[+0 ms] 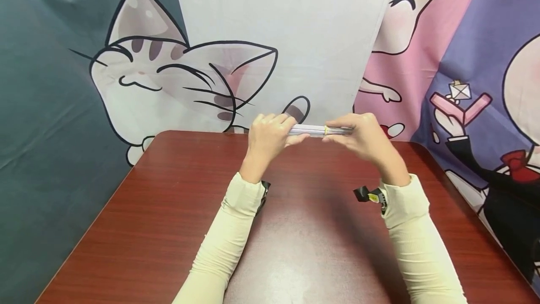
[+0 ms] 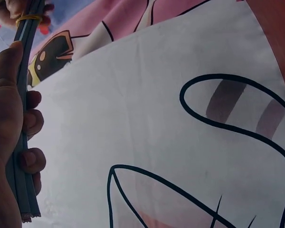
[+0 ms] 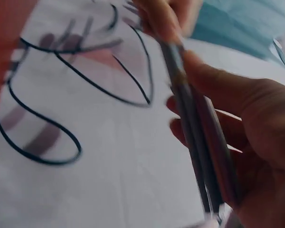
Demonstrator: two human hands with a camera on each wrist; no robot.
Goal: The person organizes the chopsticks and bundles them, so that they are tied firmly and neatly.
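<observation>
A bundle of long, thin stick packets (image 1: 309,129) is held level above the far part of the table, with a yellow rubber band (image 1: 326,130) around it. My left hand (image 1: 271,136) grips the left end, fingers curled round it. In the left wrist view the packets (image 2: 22,183) look grey-blue, with jagged ends at the bottom. On the other side of the band, my right hand (image 1: 363,136) holds the right end between thumb and fingers. The right wrist view shows grey and reddish packets (image 3: 199,133), slightly blurred. The fingers hide part of the bundle.
Below my arms lies a reddish-brown wooden table (image 1: 168,210) with rounded far corners. A cloth backdrop (image 1: 325,27) with cartoon figures hangs behind and beside it. Each wrist carries a small black camera mount, such as the right mount (image 1: 371,196).
</observation>
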